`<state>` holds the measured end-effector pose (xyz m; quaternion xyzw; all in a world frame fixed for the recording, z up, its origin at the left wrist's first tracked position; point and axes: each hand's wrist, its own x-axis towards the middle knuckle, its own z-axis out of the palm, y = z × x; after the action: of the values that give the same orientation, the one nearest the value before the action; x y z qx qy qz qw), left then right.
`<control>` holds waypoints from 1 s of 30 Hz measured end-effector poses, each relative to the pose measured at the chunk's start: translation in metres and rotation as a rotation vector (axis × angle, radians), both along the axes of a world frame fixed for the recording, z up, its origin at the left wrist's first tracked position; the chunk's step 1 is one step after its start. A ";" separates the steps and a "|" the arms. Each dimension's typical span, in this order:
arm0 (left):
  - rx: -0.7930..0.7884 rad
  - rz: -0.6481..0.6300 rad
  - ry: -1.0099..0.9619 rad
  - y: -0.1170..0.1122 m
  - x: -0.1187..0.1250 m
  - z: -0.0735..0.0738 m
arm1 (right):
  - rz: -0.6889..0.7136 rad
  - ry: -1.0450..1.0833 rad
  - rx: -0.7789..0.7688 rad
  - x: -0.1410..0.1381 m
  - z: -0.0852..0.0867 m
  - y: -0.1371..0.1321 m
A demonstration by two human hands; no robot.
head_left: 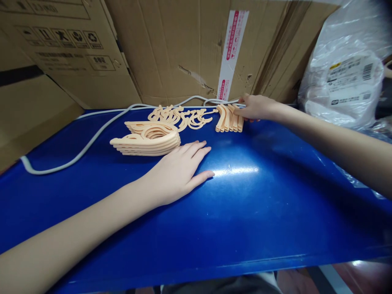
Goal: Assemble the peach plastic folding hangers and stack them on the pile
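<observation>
My left hand lies flat on the blue table, fingers stretched out, its fingertips just right of a stack of peach plastic hanger bodies. My right hand reaches to the back of the table, fingers curled on the right end of a row of peach curved bars. Between the two piles lies a spread of peach hook pieces.
A white cable runs along the table's back and left. Cardboard boxes wall off the back and left. A clear plastic bag with labels stands at the right.
</observation>
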<state>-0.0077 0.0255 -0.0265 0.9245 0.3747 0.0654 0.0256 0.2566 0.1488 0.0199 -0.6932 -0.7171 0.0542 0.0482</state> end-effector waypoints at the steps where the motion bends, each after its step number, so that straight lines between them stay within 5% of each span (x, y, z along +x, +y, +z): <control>1: -0.001 0.001 0.000 0.000 0.000 0.000 | 0.003 -0.005 -0.003 0.000 0.001 0.000; 9: -0.011 0.007 0.018 -0.002 0.000 0.002 | 0.025 -0.022 -0.015 0.002 -0.001 0.006; 15: -0.021 0.008 -0.003 -0.003 -0.001 0.002 | 0.042 -0.072 0.193 0.005 0.017 -0.009; 20: -0.054 0.034 -0.116 -0.005 -0.002 0.000 | 0.312 -0.031 0.258 -0.003 0.022 -0.062; 26: 0.008 0.035 -0.332 -0.013 0.001 0.003 | 0.767 -0.098 0.297 -0.019 -0.011 -0.129; 30: 0.042 -0.022 -0.337 -0.018 0.003 0.008 | 0.918 -0.125 0.435 -0.027 -0.025 -0.149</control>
<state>-0.0048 0.0072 -0.0184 0.9048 0.3534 0.2271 0.0695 0.2298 0.0003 -0.0048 -0.2827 -0.9438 -0.1224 0.1196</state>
